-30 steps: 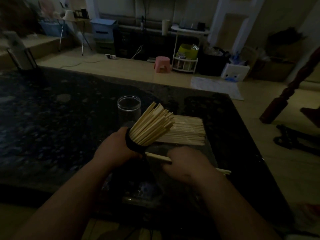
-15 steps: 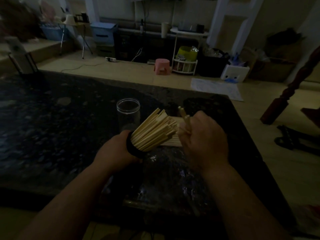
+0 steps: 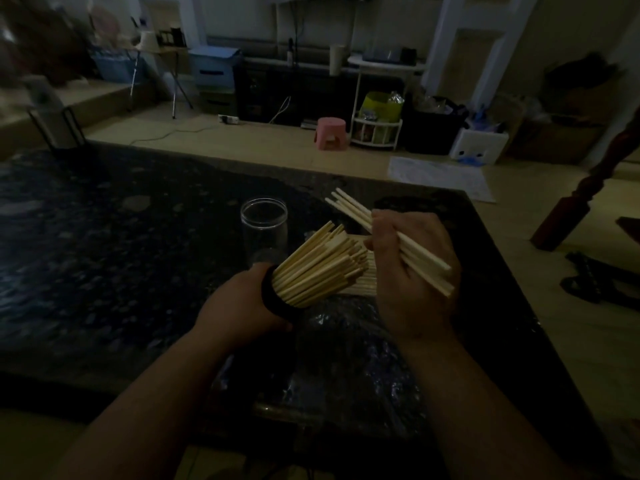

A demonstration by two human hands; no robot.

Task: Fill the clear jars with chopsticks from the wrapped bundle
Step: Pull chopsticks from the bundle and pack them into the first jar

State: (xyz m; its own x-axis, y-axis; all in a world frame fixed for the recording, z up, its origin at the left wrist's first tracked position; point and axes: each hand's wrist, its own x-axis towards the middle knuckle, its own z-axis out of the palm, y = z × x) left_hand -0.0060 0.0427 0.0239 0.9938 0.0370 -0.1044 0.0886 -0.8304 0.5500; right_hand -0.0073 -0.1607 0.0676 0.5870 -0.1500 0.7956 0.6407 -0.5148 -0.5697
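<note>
pale wooden chopsticks (image 3: 320,268), clear jar (image 3: 264,226) (glossy)

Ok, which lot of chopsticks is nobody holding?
The flat pile on the table, partly hidden behind the fanned bundle. The left hand grips that bundle; the right hand holds a few loose sticks.

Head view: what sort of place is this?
Probably a dim, cluttered home living space: a small pink plastic stool and a white tiered storage rack stand beyond the dark speckled stone table.
</note>
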